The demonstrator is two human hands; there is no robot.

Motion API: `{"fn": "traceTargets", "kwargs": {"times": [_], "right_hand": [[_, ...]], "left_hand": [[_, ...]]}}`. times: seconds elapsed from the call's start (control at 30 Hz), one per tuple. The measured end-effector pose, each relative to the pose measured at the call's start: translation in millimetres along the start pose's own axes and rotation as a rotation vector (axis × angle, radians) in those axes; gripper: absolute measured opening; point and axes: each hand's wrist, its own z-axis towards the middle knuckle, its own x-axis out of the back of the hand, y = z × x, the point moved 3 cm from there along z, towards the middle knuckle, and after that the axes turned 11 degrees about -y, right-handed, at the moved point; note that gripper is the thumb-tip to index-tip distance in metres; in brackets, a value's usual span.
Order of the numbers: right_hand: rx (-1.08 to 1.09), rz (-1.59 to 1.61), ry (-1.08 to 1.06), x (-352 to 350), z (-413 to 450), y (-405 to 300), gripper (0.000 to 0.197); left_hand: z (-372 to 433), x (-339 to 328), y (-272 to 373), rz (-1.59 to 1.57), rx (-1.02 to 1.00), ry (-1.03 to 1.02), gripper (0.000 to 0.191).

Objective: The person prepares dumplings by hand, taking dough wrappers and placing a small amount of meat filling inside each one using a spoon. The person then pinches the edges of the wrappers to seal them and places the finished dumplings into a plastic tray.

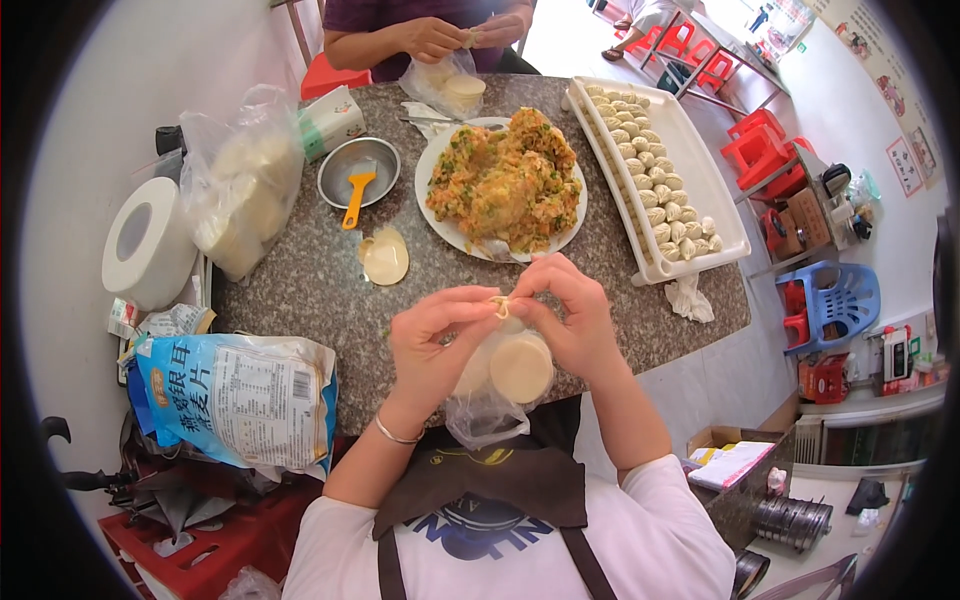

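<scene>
Between the fingertips of my left hand point(444, 337) and my right hand point(568, 315) is a small dumpling point(501, 304), pinched from both sides. Below it, a stack of round dough wrappers point(521, 367) lies in a clear plastic bag point(487, 421) at the table's near edge. Beyond my hands stands a white plate point(430, 217) heaped with minced filling point(502, 187), a metal utensil partly buried at its near rim. To the right, a white plastic tray point(694, 172) holds rows of pleated dumplings point(664, 195). A few loose wrappers point(386, 259) lie left of my hands.
On the granite-patterned table point(300, 300) are a metal bowl point(360, 180) with an orange-handled brush point(358, 199), a tissue pack point(331, 122), a plastic bag of wrappers point(244, 180) and a crumpled tissue point(688, 298). A blue food bag point(232, 397) stands at left. Across the table, a person's hands point(457, 37) hold dough.
</scene>
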Motion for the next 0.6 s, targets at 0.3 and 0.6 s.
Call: {"fn": "traceTargets", "kwargs": {"times": [0.3,0.6], "right_hand": [[0.043,-0.092,0.114,-1.2,-2.6,0.9,0.009],[0.003,-0.041,0.021,-1.8,2.5,-4.1,0.01]], "left_hand": [[-1.1,-1.2,-1.2,-0.175,0.099,0.13,0.011],[1.2,-4.0,3.7,-0.046,0.006,0.051,0.012]]}}
